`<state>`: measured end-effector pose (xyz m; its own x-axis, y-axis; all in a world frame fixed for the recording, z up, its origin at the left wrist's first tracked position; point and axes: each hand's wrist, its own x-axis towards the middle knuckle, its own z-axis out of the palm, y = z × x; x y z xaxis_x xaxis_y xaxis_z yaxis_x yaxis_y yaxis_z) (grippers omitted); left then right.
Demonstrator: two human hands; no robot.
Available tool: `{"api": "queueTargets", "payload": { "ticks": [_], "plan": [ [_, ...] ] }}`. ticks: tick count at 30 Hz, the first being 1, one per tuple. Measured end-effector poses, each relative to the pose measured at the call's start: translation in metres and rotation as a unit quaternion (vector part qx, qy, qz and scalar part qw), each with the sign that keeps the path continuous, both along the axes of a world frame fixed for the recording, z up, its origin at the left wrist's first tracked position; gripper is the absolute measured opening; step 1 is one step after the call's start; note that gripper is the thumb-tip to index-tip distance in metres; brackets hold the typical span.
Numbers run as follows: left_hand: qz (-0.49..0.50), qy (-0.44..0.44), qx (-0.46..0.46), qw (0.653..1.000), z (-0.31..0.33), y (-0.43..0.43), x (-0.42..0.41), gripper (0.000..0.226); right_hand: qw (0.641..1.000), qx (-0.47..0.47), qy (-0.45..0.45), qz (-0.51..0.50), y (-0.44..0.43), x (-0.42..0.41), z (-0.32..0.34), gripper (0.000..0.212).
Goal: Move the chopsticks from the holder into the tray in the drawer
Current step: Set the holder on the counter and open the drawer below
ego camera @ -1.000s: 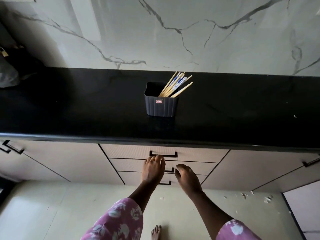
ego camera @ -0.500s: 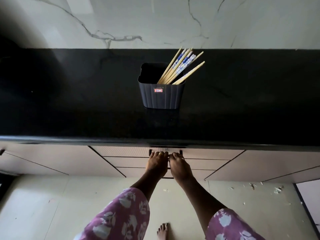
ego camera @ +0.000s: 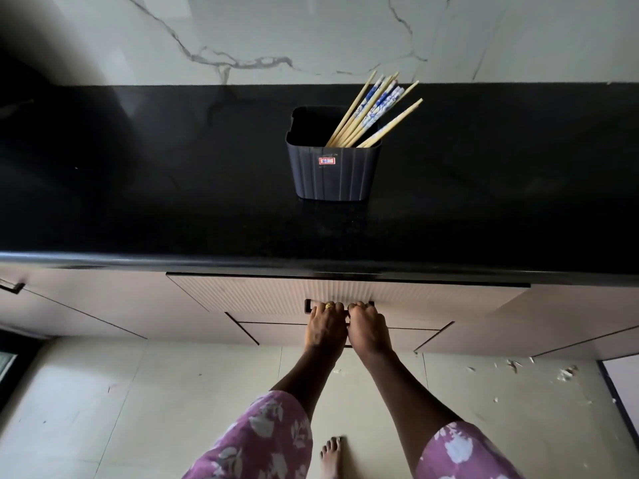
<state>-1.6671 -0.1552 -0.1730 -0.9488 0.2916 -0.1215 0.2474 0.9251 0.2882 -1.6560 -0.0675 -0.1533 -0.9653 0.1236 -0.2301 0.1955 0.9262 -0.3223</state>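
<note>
While both hands grasp the handle (ego camera: pixel 340 304) of the top drawer (ego camera: pixel 269 295), pull straight back and level, toward the body. Left hand (ego camera: pixel 325 326) and right hand (ego camera: pixel 368 328) sit side by side, fingers curled over the bar from above, a ring showing on the left. Grip looks clenched on the handle, near its middle, so force should spread evenly. Appears to be just cracked open, a thin dark gap above the grip under the edge of the counter (ego camera: pixel 173 202). Keep the pull slow and even, so nothing inside rattles or shifts. Cannot tell yet where the tray lies; hidden inside, behind the grip. Stop once enough of the inside shows to lay long sticks flat. Above and beyond the grip, on the counter, stands the holder (ego camera: pixel 333 174), upright, chopsticks (ego camera: pixel 373 114) leaning out to the right of its rim, untouched. Avoid jerking: a jolt through the cabinet could tip that leaning bundle.
</note>
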Motion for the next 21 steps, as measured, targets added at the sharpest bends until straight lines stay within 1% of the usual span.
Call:
{"api": "queueTargets", "payload": {
  "ticks": [2, 3, 4, 5, 6, 7, 9, 10, 11, 13, 14, 16, 18, 20, 21],
  "plan": [
    [0.006, -0.025, 0.007, 1.000, 0.011, 0.001, 0.007, 0.016, 1.000, 0.001, 0.002, -0.001, 0.000, 0.006, 0.001, 0.030],
    [0.008, -0.012, 0.013, 1.000, 0.010, 0.000, 0.009, 0.019, 1.000, -0.001, 0.001, -0.002, -0.001, 0.011, 0.003, 0.030],
    [0.019, -0.006, 0.018, 1.000, 0.012, -0.001, 0.013, 0.017, 1.000, -0.002, 0.000, 0.001, -0.001, 0.016, 0.005, 0.031],
    [0.019, -0.015, 0.017, 1.000, 0.012, -0.003, 0.018, 0.009, 1.000, -0.006, -0.003, -0.003, -0.002, 0.021, 0.006, 0.030],
    [0.016, -0.004, 0.025, 1.000, 0.008, -0.005, 0.025, 0.004, 1.000, -0.007, -0.005, -0.005, -0.002, 0.026, 0.007, 0.029],
    [0.005, 0.004, 0.031, 1.000, 0.001, -0.007, 0.033, 0.004, 1.000, -0.009, -0.010, -0.013, -0.003, 0.035, 0.009, 0.028],
    [-0.011, -0.039, 0.037, 0.998, -0.016, -0.013, 0.051, 0.016, 1.000, -0.010, -0.015, -0.009, -0.005, 0.057, 0.011, 0.027],
    [-0.015, -0.009, 0.037, 0.999, -0.025, -0.016, 0.064, 0.022, 1.000, -0.007, -0.018, -0.003, -0.006, 0.069, 0.012, 0.027],
    [-0.029, 0.026, 0.040, 0.998, -0.020, -0.020, 0.079, 0.024, 1.000, -0.006, -0.025, 0.001, -0.006, 0.081, 0.012, 0.028],
    [-0.029, 0.100, 0.082, 0.991, -0.007, -0.031, 0.108, 0.024, 1.000, -0.004, -0.031, 0.001, -0.008, 0.103, 0.015, 0.028],
    [-0.027, 0.117, 0.112, 0.986, 0.000, -0.036, 0.122, 0.023, 1.000, -0.002, -0.022, -0.003, -0.009, 0.115, 0.020, 0.025],
    [-0.039, 0.176, 0.142, 0.973, 0.009, -0.045, 0.140, 0.023, 0.999, 0.018, 0.026, 0.004, -0.011, 0.135, 0.029, 0.012],
    [-0.034, 0.215, 0.111, 0.970, 0.026, -0.053, 0.151, 0.028, 0.995, 0.048, 0.048, 0.066, -0.014, 0.160, 0.035, 0.017],
    [0.010, 0.186, 0.073, 0.980, 0.046, -0.056, 0.154, 0.038, 0.982, 0.054, 0.136, 0.123, -0.013, 0.182, 0.036, 0.023],
    [0.036, 0.158, 0.053, 0.985, 0.055, -0.057, 0.156, 0.047, 0.974, 0.052, 0.172, 0.138, -0.013, 0.192, 0.038, 0.020]
  ]
}}
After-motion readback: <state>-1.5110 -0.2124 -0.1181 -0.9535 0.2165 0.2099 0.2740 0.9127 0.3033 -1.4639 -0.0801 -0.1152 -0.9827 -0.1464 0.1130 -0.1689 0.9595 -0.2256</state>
